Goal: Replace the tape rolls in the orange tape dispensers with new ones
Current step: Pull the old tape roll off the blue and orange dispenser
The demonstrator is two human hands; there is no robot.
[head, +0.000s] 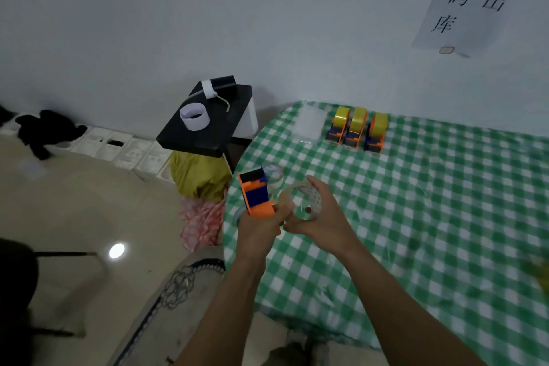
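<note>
Orange tape dispenser (pixel 257 196) is held up over the left edge of the green-checked table (pixel 430 202), black-and-blue end pointing away from the person. Left hand (pixel 261 227) grips its near, lower end, fingers curled tight round the orange body. A pale, nearly see-through tape roll (pixel 298 200) sits just right of the dispenser, also over the table's left part and outside the dispenser. I can't tell if roll and dispenser touch. Right hand (pixel 322 212) holds the roll: thumb over the top rim, fingers curled round the right side, one fingertip showing through the hole. Clear tape roll (pixel 274 177) lies on the table just behind the held dispenser. Another clear roll (pixel 238 215) sits at the table's left edge, partly hidden by the left hand. Three more orange dispensers (pixel 355 131) loaded with yellow rolls stand side by side near the table's far edge, well apart from the hands. A clear plastic sheet (pixel 309 122) lies on the table just left of them. Off the table's far-left corner is a black stool (pixel 219 131) with a white paper ring (pixel 194 119) on it. Yellow bag (pixel 199 177) and pink cloth (pixel 202 223) are on the floor beside the table's left edge.
</note>
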